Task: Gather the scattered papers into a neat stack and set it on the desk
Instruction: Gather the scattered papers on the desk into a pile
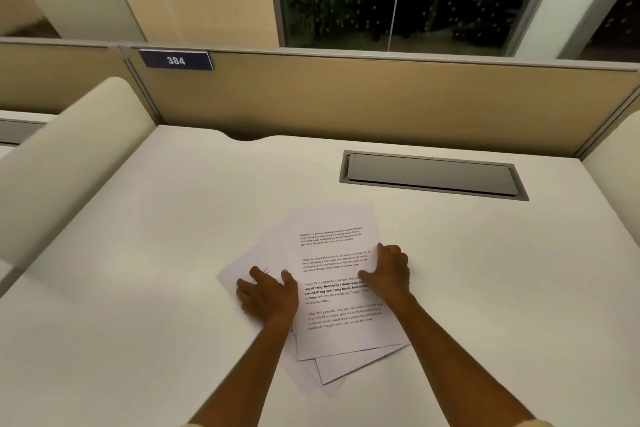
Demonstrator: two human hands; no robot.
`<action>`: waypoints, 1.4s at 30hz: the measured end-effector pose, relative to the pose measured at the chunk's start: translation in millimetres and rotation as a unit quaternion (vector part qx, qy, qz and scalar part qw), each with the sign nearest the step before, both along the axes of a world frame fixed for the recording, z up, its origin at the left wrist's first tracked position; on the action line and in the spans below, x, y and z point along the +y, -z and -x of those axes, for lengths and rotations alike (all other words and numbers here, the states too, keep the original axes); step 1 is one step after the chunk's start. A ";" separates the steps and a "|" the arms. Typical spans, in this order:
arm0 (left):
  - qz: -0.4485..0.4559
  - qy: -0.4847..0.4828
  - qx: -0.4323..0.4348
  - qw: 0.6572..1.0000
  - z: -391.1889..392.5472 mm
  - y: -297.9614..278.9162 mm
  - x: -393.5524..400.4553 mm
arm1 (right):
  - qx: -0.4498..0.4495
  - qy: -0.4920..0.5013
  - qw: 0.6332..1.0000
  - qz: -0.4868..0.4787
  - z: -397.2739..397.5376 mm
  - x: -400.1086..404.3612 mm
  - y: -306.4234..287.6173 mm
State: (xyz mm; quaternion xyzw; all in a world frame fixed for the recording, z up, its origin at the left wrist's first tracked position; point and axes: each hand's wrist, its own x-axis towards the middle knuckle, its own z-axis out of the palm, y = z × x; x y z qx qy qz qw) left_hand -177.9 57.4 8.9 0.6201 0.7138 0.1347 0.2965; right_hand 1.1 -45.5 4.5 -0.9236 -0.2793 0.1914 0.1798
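Observation:
Several white printed papers (334,255) lie in a loose, fanned pile on the white desk (138,236), their corners sticking out at the bottom and left. My left hand (268,295) rests flat, fingers spread, on the left sheets of the pile. At the right edge of the top sheet sits my right hand (389,272), with the thumb on the printed page and the fingers curled at the paper's edge. Whether the fingers are under the sheet is hidden.
A grey cable hatch (431,175) is set into the desk behind the papers. A tan partition (346,97) with a blue sign reading 384 (176,60) closes the back. Cream side dividers stand at left (69,156) and right (616,156).

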 end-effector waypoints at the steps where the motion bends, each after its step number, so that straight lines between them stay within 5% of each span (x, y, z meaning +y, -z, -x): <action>1: -0.005 -0.001 -0.015 1.000 0.7 -0.5 0.7 | 0.001 -0.011 1.000 -0.002 2.1 2.0 0.3; 19: -0.016 0.174 -0.210 0.962 9.7 -7.1 38.9 | 0.021 -0.021 0.999 -0.029 27.7 11.9 3.6; 23: -0.074 0.111 -0.182 0.974 9.7 -5.0 37.8 | 0.028 0.000 0.998 -0.048 29.7 11.8 4.2; 28: -0.041 0.032 -0.156 0.986 8.4 -7.7 26.4 | -0.005 0.046 0.997 -0.055 39.5 12.8 6.1; 42: 0.060 -0.024 -0.270 0.961 5.1 -13.5 41.2 | -0.001 0.063 0.998 -0.031 46.0 23.2 -1.7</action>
